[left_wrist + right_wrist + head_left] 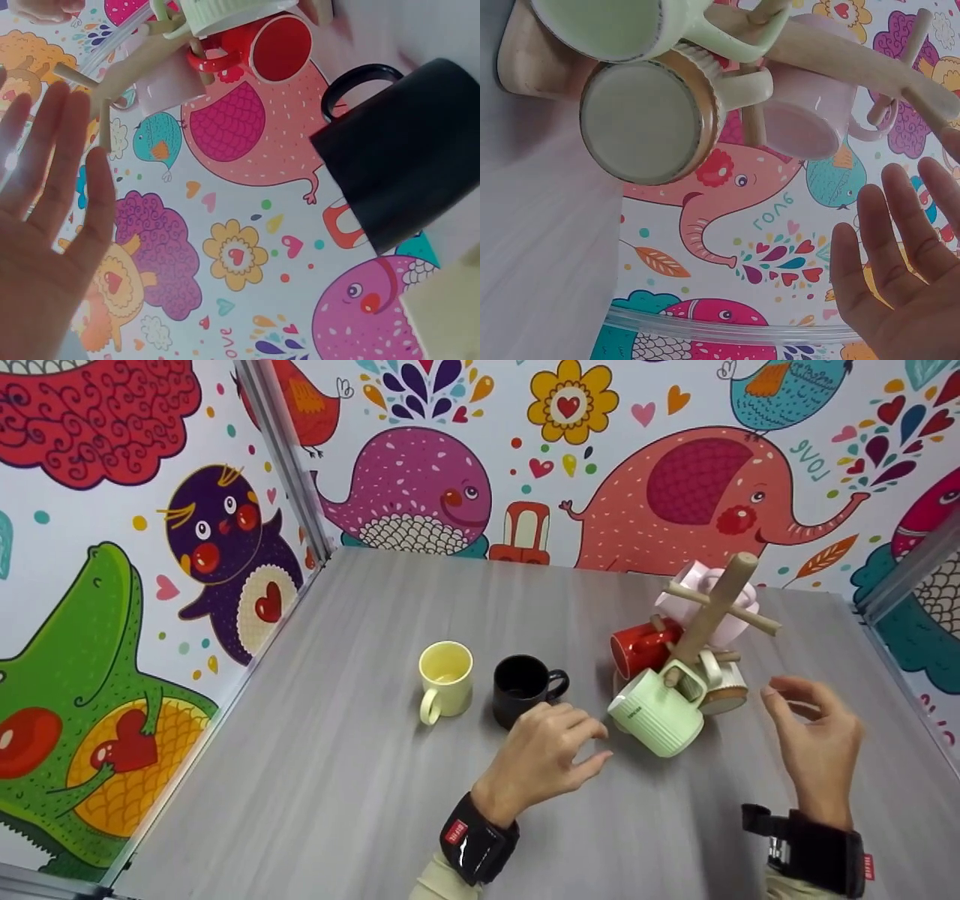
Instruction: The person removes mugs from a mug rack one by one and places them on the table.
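A wooden mug tree (709, 619) on the right of the table carries a light green mug (660, 714), a red mug (643, 649), a white and tan mug (726, 694) and pink crockery (686, 589) near its top. My left hand (544, 750) hovers left of the green mug and in front of a black mug (517, 686), holding nothing, its fingers relaxed. On the right of the tree, my right hand (817, 735) is raised, loosely bent and holding nothing. Both palms look bare in the wrist views. A yellow mug (448, 675) stands upright left of the black mug.
The grey table (360, 780) is bounded by printed panels at the back (517, 457), left and right. A metal post (289, 457) marks the back left corner. Black straps (480, 836) wrap both wrists.
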### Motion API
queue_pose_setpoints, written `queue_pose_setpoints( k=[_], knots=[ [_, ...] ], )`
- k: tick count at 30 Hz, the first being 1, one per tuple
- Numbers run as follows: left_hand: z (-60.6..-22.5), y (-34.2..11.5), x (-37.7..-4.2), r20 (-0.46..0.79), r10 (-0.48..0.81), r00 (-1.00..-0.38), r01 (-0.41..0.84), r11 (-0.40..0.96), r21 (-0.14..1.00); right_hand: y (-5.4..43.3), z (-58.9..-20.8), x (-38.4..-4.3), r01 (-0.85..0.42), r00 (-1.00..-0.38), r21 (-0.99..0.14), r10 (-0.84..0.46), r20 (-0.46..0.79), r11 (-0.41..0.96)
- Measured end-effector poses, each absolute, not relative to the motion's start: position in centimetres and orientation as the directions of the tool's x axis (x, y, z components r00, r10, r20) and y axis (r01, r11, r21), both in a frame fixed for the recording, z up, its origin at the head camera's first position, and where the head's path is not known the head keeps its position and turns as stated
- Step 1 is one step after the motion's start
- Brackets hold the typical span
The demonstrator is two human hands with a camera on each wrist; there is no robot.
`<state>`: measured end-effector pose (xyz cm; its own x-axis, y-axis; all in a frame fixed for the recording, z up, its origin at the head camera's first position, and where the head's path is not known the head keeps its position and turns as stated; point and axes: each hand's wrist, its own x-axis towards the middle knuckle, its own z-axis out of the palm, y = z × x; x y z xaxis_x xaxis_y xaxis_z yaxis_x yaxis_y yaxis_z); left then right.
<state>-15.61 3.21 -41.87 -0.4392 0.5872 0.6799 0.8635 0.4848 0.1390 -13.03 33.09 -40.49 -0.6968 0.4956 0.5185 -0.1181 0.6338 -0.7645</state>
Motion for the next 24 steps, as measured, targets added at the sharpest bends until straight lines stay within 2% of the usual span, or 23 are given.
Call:
queue_pose_setpoints(
  k=[16,24],
  knots=[
    [-40.6,3.5,-14.0,0.652,0.653,-0.386,0.879,0.474,0.045,35.0,-37.7,-14.1,0.025,-0.685,-0.801,0.594,0.421,0.598],
    [-40.5,4.0,-13.1,0.621,0.684,-0.383,0.884,0.466,0.033,35.4,-36.7,-15.0,0.036,-0.656,-0.769,0.596,0.464,0.638]
  ],
)
